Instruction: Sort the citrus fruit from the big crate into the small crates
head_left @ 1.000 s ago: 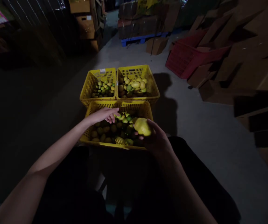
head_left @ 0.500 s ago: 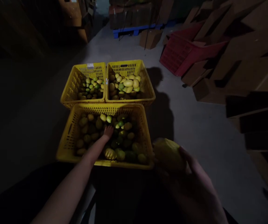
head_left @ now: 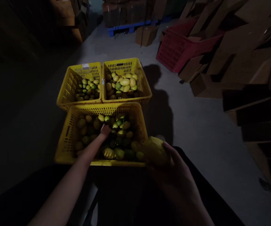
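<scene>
My right hand (head_left: 175, 171) is closed around a large yellow fruit (head_left: 154, 150), held at the near right corner of the near yellow crate (head_left: 66, 142). My left hand (head_left: 104, 130) reaches down among the green and yellow fruits (head_left: 116, 125) in that crate; its fingers are buried in the pile and hidden. Two more yellow crates stand side by side behind it: the far left crate (head_left: 66, 91) holds small greenish fruits, the far right crate (head_left: 143, 84) holds larger yellow ones.
The crates sit on a grey concrete floor (head_left: 196, 125). A red crate (head_left: 173, 51) leans at the back right beside piles of flattened cardboard (head_left: 244, 56). A blue pallet (head_left: 130, 27) with boxes stands at the back. The left side is dark.
My right hand with the yellow fruit has drawn back from over the near crate to its right corner. My left hand has pushed down into the fruit pile. The view has tilted downward.
</scene>
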A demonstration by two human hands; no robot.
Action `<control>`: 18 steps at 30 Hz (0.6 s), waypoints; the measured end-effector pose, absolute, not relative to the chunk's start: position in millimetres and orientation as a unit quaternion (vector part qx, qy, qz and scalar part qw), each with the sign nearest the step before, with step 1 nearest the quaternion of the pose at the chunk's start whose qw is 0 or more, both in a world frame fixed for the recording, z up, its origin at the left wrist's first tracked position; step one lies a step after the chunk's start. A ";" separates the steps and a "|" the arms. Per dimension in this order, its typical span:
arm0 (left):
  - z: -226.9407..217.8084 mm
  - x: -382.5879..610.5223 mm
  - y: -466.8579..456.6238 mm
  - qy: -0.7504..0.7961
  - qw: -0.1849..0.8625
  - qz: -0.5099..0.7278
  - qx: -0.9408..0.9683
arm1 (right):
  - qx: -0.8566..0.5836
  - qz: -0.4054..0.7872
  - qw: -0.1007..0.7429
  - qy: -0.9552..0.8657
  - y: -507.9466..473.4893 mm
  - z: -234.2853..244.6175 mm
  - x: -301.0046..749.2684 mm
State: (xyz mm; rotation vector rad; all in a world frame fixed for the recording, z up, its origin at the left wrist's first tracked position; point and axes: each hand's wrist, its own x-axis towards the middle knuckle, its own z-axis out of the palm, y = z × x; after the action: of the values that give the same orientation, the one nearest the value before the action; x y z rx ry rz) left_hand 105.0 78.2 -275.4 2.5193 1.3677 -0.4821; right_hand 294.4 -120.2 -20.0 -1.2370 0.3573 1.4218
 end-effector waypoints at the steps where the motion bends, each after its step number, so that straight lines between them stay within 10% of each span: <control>1: -263.0 101.4 77.4 0.470 0.116 -0.165 0.860 | -0.517 0.610 0.577 0.167 -117.5 -16.6 290.2; 12: -35.8 -0.1 21.4 0.528 0.079 0.124 0.836 | -0.479 0.606 0.615 -0.161 -107.9 -26.4 229.2; 18: -6.6 -13.2 -12.0 0.468 0.189 0.410 0.760 | -0.462 0.545 0.601 -0.357 -73.2 -9.3 198.9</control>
State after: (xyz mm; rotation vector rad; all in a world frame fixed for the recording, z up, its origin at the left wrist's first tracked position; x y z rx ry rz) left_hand -13.2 -12.0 -6.6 2.1358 1.3167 1.1527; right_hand 198.9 -73.2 -9.3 -1.0712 -0.8263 1.2636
